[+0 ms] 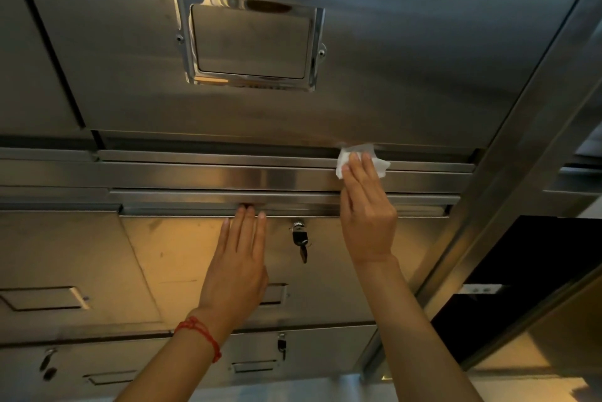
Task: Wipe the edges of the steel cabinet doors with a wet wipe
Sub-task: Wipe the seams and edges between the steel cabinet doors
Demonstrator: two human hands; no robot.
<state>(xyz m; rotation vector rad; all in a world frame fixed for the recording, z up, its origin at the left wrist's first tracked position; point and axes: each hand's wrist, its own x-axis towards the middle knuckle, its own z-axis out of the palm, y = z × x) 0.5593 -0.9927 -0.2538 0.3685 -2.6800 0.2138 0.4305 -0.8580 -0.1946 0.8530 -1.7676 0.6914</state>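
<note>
Head view looks up at steel cabinet doors (407, 59). Left hand (237, 258), a red string bracelet (198, 333) at its wrist, lies flat with straight fingers against the lower door (182, 255), fingertips at its top edge. A key (301, 242) hangs in the lock just beside. Right hand (366, 206) presses a white wet wipe (348, 157) with straightened fingers onto the upper door's bottom edge.

My right hand (366, 206) covers part of the wipe (361, 159); my left fingertips (249, 208) vanish under the door's lip (195, 210).
</note>
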